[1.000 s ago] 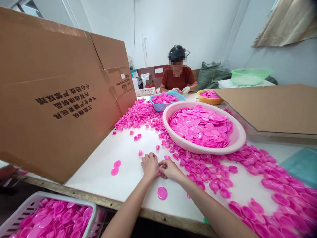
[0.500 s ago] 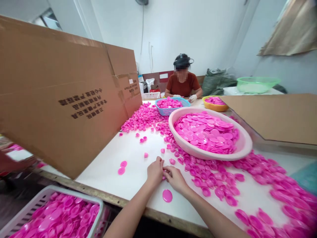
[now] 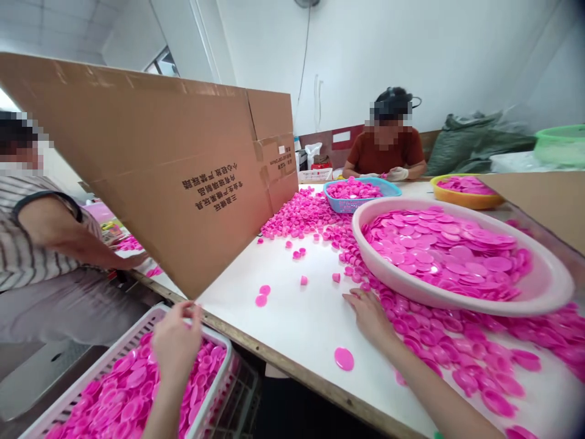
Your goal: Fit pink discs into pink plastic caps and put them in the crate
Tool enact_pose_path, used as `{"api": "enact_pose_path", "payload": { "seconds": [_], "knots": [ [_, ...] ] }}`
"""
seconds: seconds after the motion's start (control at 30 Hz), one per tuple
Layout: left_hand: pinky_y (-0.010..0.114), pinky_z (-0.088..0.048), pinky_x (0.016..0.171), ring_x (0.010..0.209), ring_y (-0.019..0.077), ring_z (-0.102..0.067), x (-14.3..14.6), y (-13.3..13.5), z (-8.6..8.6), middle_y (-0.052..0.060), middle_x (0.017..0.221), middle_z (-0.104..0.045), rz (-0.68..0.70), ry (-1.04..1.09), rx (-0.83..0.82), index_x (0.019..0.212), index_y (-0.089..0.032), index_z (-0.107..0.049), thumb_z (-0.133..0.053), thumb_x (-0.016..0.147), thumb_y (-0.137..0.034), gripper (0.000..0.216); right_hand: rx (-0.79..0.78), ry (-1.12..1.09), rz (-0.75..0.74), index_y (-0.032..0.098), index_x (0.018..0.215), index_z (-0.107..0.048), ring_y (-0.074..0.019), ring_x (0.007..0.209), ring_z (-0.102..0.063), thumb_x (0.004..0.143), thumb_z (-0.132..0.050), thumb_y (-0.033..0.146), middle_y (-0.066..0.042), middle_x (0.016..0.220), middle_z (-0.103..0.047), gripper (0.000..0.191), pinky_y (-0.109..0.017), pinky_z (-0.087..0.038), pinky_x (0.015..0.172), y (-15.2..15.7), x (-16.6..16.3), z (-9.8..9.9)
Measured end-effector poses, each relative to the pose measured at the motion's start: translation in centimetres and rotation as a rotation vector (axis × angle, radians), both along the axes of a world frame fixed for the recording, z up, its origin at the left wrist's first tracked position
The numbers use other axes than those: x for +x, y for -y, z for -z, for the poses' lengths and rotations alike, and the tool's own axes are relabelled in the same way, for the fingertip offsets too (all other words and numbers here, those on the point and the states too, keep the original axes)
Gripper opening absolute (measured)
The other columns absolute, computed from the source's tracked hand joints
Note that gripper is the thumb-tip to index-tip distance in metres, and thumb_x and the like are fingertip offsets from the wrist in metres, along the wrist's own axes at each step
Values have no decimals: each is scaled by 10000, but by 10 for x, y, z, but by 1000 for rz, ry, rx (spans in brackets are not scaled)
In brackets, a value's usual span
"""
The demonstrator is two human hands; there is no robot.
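My left hand (image 3: 177, 338) hangs over a white slatted basket (image 3: 220, 353) at the lower left, fingers loosely bent and apart, with nothing visible in them. Pink plastic pieces (image 3: 132, 378), small cups and round discs, fill that basket. On the white table my right hand (image 3: 369, 316) reaches toward the near edge of a heap of small pink cups (image 3: 429, 332). Its fingers are stretched out beside a few single cups, and I see nothing held. A lone pink disc (image 3: 344, 359) lies nearer the table edge, and two small discs (image 3: 261, 300) lie to the left.
A large pale pink basin (image 3: 457, 308) of discs stands right of my right hand. Behind it are a blue basket (image 3: 340, 205) and a yellow bowl (image 3: 466, 200). A tall cardboard sheet (image 3: 183, 171) rises at left. One person sits across; another works at far left.
My hands, together over the table before, are now apart. The left has moved left over the basket; the right has moved toward the cup heap. The view has swung left.
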State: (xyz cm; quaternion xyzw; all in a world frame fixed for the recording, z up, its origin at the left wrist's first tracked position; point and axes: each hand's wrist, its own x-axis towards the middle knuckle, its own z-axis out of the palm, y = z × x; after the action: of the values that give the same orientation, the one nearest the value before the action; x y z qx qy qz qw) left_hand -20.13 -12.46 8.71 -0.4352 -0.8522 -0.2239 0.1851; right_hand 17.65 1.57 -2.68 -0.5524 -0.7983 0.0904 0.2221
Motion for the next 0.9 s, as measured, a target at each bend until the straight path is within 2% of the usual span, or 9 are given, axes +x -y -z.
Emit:
{"api": "enact_pose_path", "payload": {
  "seconds": [0.07, 0.13, 0.2, 0.3, 0.43, 0.57, 0.7, 0.8, 0.9],
  "knots": [
    [279, -403, 719, 783, 173, -543, 30, -33, 28, 34, 835, -582, 271, 143, -113, 964, -190, -511, -361, 786, -442, 343, -35, -90, -6, 141, 1046, -591, -206, 1010, -463, 777, -335, 55, -119, 1074, -538, 380, -318, -353, 873, 4, -2, -4],
    [287, -399, 749, 846, 184, -532, 61, -63, 54, 67, 938, -561, 424, 205, -211, 1043, -170, -488, -383, 784, -416, 372, -91, -220, -14, 125, 1045, -583, -186, 974, -497, 799, -352, 113, -111, 1042, -562, 338, -292, -373, 856, 11, -3, -11],
    [306, -384, 779, 890, 203, -514, 86, -82, 74, 91, 996, -538, 440, 174, -273, 1085, -158, -472, -396, 788, -373, 374, -157, -334, -44, 138, 1034, -586, -176, 936, -528, 810, -374, 180, -90, 1005, -595, 311, -286, -389, 839, 19, -5, -16],
    [317, -370, 786, 873, 209, -508, 103, -90, 89, 92, 947, -546, 443, 85, -327, 993, -146, -518, -357, 815, -297, 284, -224, -398, -75, 173, 967, -623, -181, 874, -559, 809, -385, 222, -63, 903, -641, 290, -296, -402, 803, 23, -8, -17],
    [290, -388, 762, 857, 188, -520, 103, -86, 93, 76, 927, -559, 488, 98, -292, 1012, -149, -491, -312, 835, -250, 271, -211, -489, -44, 157, 903, -636, -180, 817, -573, 794, -403, 236, -67, 863, -650, 269, -290, -412, 753, 15, -8, -16],
    [276, -402, 754, 873, 178, -537, 106, -86, 95, 83, 972, -562, 498, 76, -282, 1052, -150, -466, -319, 837, -225, 271, -233, -575, -37, 143, 793, -621, -151, 636, -568, 786, -416, 274, -41, 697, -634, 244, -237, -408, 574, 12, -6, -13],
    [286, -417, 708, 836, 181, -560, 112, -88, 98, 84, 979, -565, 573, 10, -315, 1034, -176, -489, -312, 830, -179, 269, -182, -465, -20, 155, 720, -606, -130, 569, -538, 794, -405, 276, -23, 621, -605, 246, -222, -363, 537, 17, -9, -9],
    [296, -423, 734, 869, 183, -555, 121, -90, 95, 75, 989, -565, 669, 149, -174, 1010, -188, -495, -330, 825, -217, 250, -104, -348, 74, 164, 731, -612, -141, 657, -538, 795, -422, 284, -39, 661, -604, 233, -224, -355, 592, 14, -12, -8],
    [289, -434, 717, 796, 162, -563, 147, -90, 87, 45, 884, -594, 692, 463, -10, 961, -192, -501, -371, 813, -295, 223, -82, -348, 91, 154, 662, -600, -144, 672, -531, 802, -415, 290, -42, 655, -596, 270, -226, -354, 609, 6, -12, -10]
  ]
}}
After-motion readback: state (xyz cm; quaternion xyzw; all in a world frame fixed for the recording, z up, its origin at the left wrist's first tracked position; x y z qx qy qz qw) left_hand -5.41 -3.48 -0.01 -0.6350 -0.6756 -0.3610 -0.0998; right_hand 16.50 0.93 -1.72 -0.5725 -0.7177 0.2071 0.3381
